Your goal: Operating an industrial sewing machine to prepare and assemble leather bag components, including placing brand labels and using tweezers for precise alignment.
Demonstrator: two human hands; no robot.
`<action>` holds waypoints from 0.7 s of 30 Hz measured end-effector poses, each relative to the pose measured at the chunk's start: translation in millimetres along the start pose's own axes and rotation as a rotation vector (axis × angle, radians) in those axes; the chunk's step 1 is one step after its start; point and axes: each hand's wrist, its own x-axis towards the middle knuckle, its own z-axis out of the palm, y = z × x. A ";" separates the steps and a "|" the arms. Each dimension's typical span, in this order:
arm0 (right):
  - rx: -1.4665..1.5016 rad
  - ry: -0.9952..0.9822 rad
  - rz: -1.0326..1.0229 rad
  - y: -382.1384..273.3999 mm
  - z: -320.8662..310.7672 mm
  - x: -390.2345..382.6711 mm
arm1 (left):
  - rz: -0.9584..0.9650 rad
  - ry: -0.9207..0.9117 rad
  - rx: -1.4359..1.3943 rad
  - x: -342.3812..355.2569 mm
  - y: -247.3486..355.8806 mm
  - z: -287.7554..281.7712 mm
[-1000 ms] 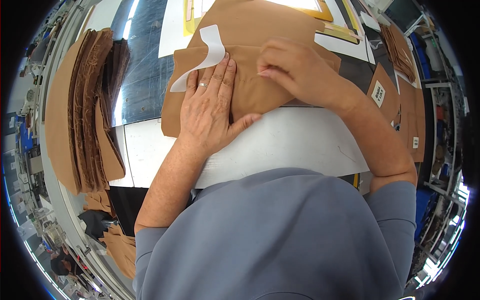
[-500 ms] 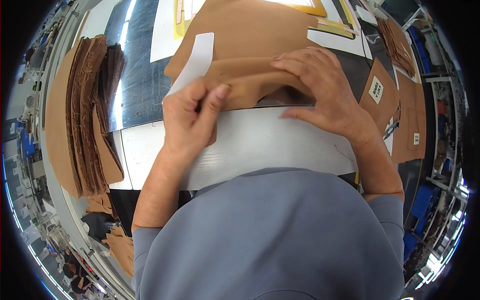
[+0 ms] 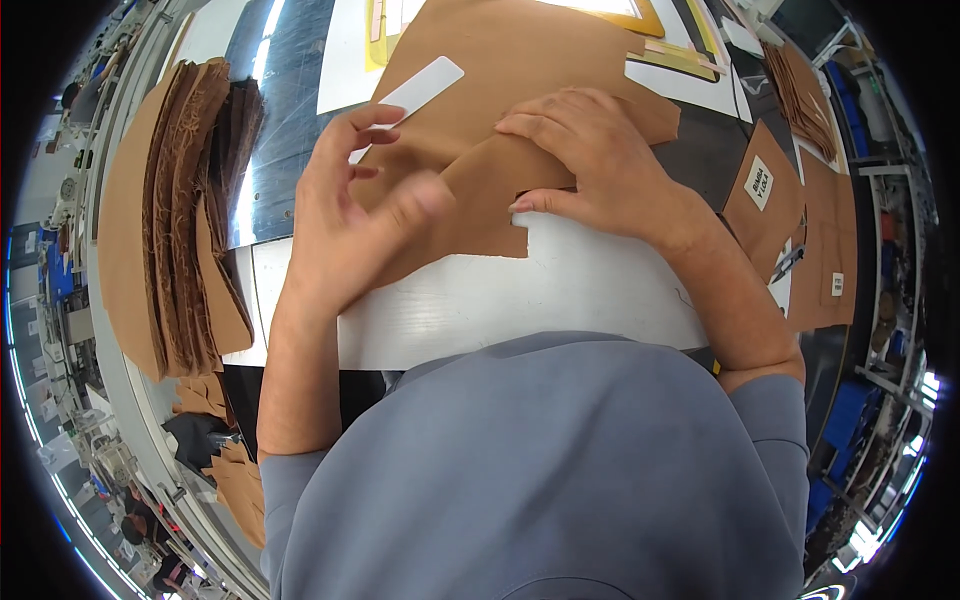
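One brown sheet, one white strip. Right hand flat on folded flap; left hand half-spread, beside flap.

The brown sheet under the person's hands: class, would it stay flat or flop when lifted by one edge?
The brown sheet probably flops: it is thin, and a folded flap under the right hand has creased. It looks light, and may slide on the smooth white board.

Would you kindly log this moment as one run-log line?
left hand: lifted, open, over brown sheet | right hand: flat on folded flap | white strip: on sheet
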 end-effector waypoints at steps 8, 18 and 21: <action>0.103 -0.151 0.051 15.8 -0.4 16.2 | 0.603 -0.285 1.009 -26.1 -2.2 10.9; -0.004 0.215 0.053 17.8 -7.1 29.1 | 0.157 0.093 0.606 15.0 -15.2 -6.8; -0.015 0.297 -0.119 2.8 -17.5 26.8 | 0.084 0.200 0.609 32.7 -21.9 -14.5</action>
